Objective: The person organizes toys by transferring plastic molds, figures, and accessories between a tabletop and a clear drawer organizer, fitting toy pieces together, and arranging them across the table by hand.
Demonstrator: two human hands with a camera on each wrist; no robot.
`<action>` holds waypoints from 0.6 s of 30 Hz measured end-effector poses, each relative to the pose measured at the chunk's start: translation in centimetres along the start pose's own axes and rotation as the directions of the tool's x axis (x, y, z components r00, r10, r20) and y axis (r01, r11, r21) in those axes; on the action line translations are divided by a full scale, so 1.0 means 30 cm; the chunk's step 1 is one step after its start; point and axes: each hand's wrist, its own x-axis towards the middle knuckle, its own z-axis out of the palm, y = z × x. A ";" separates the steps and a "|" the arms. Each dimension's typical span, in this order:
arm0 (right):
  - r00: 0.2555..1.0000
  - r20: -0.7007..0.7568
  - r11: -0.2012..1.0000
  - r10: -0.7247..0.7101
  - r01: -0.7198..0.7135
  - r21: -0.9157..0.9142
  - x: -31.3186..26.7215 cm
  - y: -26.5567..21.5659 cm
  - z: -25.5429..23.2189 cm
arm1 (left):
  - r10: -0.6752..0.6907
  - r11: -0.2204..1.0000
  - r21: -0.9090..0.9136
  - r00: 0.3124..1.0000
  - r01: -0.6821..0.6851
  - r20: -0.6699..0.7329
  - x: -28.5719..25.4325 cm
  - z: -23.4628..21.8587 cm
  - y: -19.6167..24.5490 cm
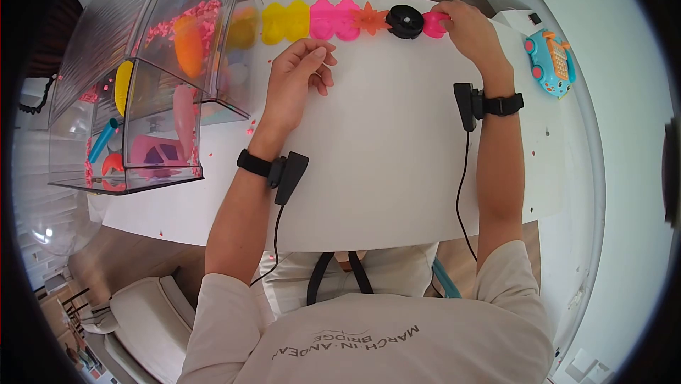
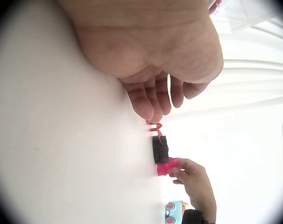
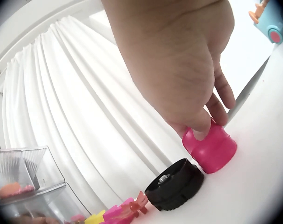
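My right hand (image 1: 468, 33) pinches a small glossy pink cup-like piece (image 3: 213, 150), thumb on one side and fingers at the other, at the right end of a row on the white table (image 1: 397, 143). Beside that piece stands a round black wheel-like disc (image 1: 405, 21) with a silver centre. Leftward along the row come an orange spiky flower shape (image 1: 370, 19), a pink lobed piece (image 1: 333, 19) and a yellow lobed piece (image 1: 286, 22). Below the yellow and pink pieces, my left hand (image 1: 298, 75) hovers with loosely bent fingers and holds nothing.
Clear stacked bins (image 1: 162, 86) with colourful toys and pink bits stand at the left. A teal toy phone on wheels (image 1: 550, 63) sits at the far right. White curtains (image 3: 76, 112) hang behind the table, and a beige chair (image 1: 145, 320) stands lower left.
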 end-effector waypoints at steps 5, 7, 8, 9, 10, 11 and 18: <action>0.999 -0.013 0.999 -0.047 0.047 0.022 0.001 0.018 0.008 | -0.005 1.000 -0.002 1.000 0.005 0.009 0.000 0.005 0.005; 0.999 0.025 0.999 -0.045 0.045 0.017 0.005 0.022 0.000 | 0.020 1.000 0.008 1.000 -0.020 0.005 0.002 0.007 -0.001; 0.995 -0.015 0.993 -0.101 0.101 0.066 0.001 0.034 -0.007 | 0.028 1.000 0.010 0.999 -0.028 -0.020 0.005 0.009 -0.010; 0.984 -0.059 0.977 -0.170 0.176 0.123 0.000 0.049 -0.012 | 0.032 0.999 0.016 0.999 -0.032 0.000 0.011 0.011 -0.021; 0.974 -0.112 0.972 -0.196 0.208 0.108 0.011 0.057 -0.023 | 0.037 0.999 0.028 0.999 -0.037 0.004 0.011 -0.001 -0.025; 0.961 -0.163 0.965 -0.223 0.241 0.100 0.024 0.047 -0.038 | 0.041 0.999 0.024 0.999 -0.042 0.010 0.008 -0.008 -0.022; 0.956 -0.232 0.829 -0.181 0.275 0.488 0.165 -0.647 -0.425 | 0.024 0.999 -0.028 0.999 -0.024 0.021 0.024 0.004 -0.028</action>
